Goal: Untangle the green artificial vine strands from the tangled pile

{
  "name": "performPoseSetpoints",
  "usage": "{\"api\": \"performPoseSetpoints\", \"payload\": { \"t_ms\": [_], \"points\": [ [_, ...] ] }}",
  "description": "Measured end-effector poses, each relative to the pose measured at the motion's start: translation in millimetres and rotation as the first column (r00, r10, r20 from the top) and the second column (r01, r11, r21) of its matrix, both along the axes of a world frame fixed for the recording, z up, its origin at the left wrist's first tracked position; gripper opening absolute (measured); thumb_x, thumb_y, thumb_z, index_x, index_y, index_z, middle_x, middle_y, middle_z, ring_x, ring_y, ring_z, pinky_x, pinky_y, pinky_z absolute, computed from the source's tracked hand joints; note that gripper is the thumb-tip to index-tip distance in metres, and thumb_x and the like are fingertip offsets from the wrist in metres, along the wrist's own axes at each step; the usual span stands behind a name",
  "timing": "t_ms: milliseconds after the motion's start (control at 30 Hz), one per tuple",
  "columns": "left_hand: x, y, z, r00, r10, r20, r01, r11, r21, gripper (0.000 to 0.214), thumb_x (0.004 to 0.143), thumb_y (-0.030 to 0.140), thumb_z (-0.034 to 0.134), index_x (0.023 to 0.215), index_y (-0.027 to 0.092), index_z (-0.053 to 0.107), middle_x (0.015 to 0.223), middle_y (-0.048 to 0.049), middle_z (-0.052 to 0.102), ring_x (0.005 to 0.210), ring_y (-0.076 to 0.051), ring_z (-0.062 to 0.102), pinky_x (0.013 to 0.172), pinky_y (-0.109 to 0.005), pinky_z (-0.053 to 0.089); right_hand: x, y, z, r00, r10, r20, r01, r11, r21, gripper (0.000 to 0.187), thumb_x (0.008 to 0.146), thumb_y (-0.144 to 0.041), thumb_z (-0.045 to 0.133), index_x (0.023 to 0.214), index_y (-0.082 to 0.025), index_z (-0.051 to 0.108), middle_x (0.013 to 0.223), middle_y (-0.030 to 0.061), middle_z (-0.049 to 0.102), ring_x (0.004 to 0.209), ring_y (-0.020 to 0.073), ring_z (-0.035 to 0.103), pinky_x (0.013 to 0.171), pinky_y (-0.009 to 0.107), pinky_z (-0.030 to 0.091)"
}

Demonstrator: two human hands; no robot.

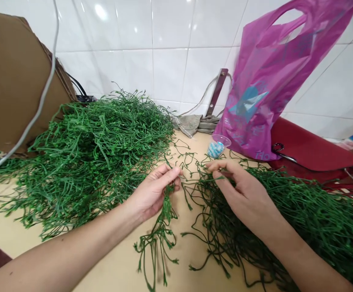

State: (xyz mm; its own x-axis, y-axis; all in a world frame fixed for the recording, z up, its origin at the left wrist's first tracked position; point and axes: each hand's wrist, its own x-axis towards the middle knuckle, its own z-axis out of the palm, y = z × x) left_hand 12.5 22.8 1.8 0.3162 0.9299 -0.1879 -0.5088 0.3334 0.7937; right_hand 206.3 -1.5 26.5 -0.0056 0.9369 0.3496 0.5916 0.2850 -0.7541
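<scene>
Left hand (153, 190) pinches a green sprig (164, 231) at its stem; right hand (243, 194) pinches tangled strands (203, 190) just right of the sprig. Large sprig heap (94, 142) lies left of the sprig on the counter (118, 267), much still heaped, none visibly sorted.

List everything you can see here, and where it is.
Green sprigs: two heaps, green, left and right on the table
Plastic bag: one, magenta, against the tiled wall
Plastic cup: one, clear, with blue-white pieces, beside the bag
Red sheet: one, red, right of the bag
Cardboard: one piece, brown, far left
Cable: one, white, hanging at left
Left hand: one, bare, holding sprigs
Right hand: one, bare, pinching sprigs
</scene>
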Motion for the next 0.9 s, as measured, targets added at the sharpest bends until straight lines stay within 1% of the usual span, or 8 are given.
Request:
{"api": "performPoseSetpoints", "payload": {
  "t_ms": [100, 167, 267, 400, 567, 700, 767, 900],
  "points": [
    [3, -3, -3.9, 0.999, -0.008, -0.051, 0.011, 0.997, 0.072, 0.033, 0.065, 0.037, 0.090, 0.072, 0.014, 0.068, 0.067, 0.0028, 0.061, 0.061, -0.006, 0.054, 0.060, -0.016, 0.044, -6, -7, 4.8, 1.000, 0.016, -0.016, -0.015, 0.999, 0.051, 0.022, 0.096, -0.040, 0.047, 0.094, -0.025, 0.063, 0.101, 0.0052, 0.069, 0.104, 0.0234, 0.063, 0.087, 0.034, 0.049],
    [4, -4, -6.6, 0.999, -0.018, -0.039, 0.022, 0.994, 0.106, 0.030, 0.066, 0.036, 0.090, 0.072, 0.016, 0.068, 0.071, 0.0024, 0.063, 0.063, -0.007, 0.055, 0.063, -0.019, 0.045, -12, -12, 5.1, 0.989, 0.108, -0.101, -0.111, 0.993, -0.028, 0.028, 0.100, -0.044, 0.042, 0.097, -0.025, 0.064, 0.098, 0.0037, 0.069, 0.104, 0.0218, 0.064, 0.086, 0.031, 0.051],
    [4, -5, -9.0, 0.997, -0.051, -0.050, 0.059, 0.982, 0.180, 0.026, 0.069, 0.034, 0.088, 0.073, 0.017, 0.069, 0.073, 0.0023, 0.064, 0.067, -0.009, 0.057, 0.067, -0.020, 0.046, -20, -15, 0.7, 0.943, 0.269, -0.194, -0.303, 0.937, -0.173, 0.024, 0.097, -0.043, 0.049, 0.096, -0.024, 0.064, 0.093, 0.0022, 0.069, 0.095, 0.0199, 0.065, 0.080, 0.029, 0.053],
    [3, -5, -9.3, 0.996, -0.068, -0.060, 0.081, 0.965, 0.248, 0.022, 0.071, 0.031, 0.087, 0.072, 0.016, 0.070, 0.074, 0.0027, 0.063, 0.070, -0.008, 0.057, 0.068, -0.019, 0.045, -26, -14, -6.1, 0.927, 0.364, -0.090, -0.375, 0.913, -0.164, 0.020, 0.095, -0.029, 0.050, 0.080, -0.022, 0.060, 0.085, 0.0020, 0.063, 0.081, 0.0163, 0.059, 0.075, 0.027, 0.050],
    [4, -4, -9.4, 0.990, -0.122, 0.067, 0.117, 0.991, 0.069, 0.026, 0.073, 0.037, 0.086, 0.078, 0.015, 0.073, 0.077, 0.0001, 0.068, 0.071, -0.009, 0.061, 0.069, -0.019, 0.049, -30, -18, -5.2, 0.936, 0.350, -0.020, -0.350, 0.927, -0.139, 0.031, 0.102, -0.031, 0.039, 0.074, -0.023, 0.051, 0.071, -0.0012, 0.051, 0.070, 0.0154, 0.050, 0.077, 0.027, 0.048],
    [6, -7, -9.2, 0.981, -0.109, 0.160, 0.123, 0.989, -0.081, 0.030, 0.068, 0.037, 0.089, 0.078, 0.015, 0.071, 0.077, 0.0011, 0.070, 0.066, -0.008, 0.061, 0.064, -0.018, 0.052, -29, -18, -4.1, 0.902, 0.425, -0.078, -0.432, 0.887, -0.165, 0.031, 0.104, -0.036, 0.036, 0.085, -0.023, 0.057, 0.081, 0.0011, 0.057, 0.080, 0.0174, 0.056, 0.083, 0.029, 0.049],
    [7, -10, -7.1, 0.981, -0.088, 0.176, 0.109, 0.987, -0.117, 0.026, 0.072, 0.034, 0.087, 0.079, 0.015, 0.070, 0.078, 0.0010, 0.070, 0.067, -0.008, 0.063, 0.065, -0.018, 0.053, -25, -16, -5.5, 0.881, 0.463, -0.096, -0.472, 0.870, -0.143, 0.030, 0.104, -0.036, 0.036, 0.087, -0.023, 0.058, 0.089, 0.0031, 0.061, 0.089, 0.0191, 0.058, 0.086, 0.030, 0.048],
    [5, -9, 3.1, 0.987, -0.024, 0.156, 0.058, 0.974, -0.220, 0.021, 0.089, 0.031, 0.071, 0.077, 0.014, 0.067, 0.072, 0.0003, 0.067, 0.065, -0.009, 0.066, 0.065, -0.019, 0.055, -18, -14, -8.2, 0.854, 0.518, -0.044, -0.519, 0.853, -0.044, 0.031, 0.104, -0.035, 0.037, 0.082, -0.024, 0.056, 0.084, 0.0033, 0.060, 0.085, 0.0196, 0.057, 0.081, 0.032, 0.049]
  ]
}}
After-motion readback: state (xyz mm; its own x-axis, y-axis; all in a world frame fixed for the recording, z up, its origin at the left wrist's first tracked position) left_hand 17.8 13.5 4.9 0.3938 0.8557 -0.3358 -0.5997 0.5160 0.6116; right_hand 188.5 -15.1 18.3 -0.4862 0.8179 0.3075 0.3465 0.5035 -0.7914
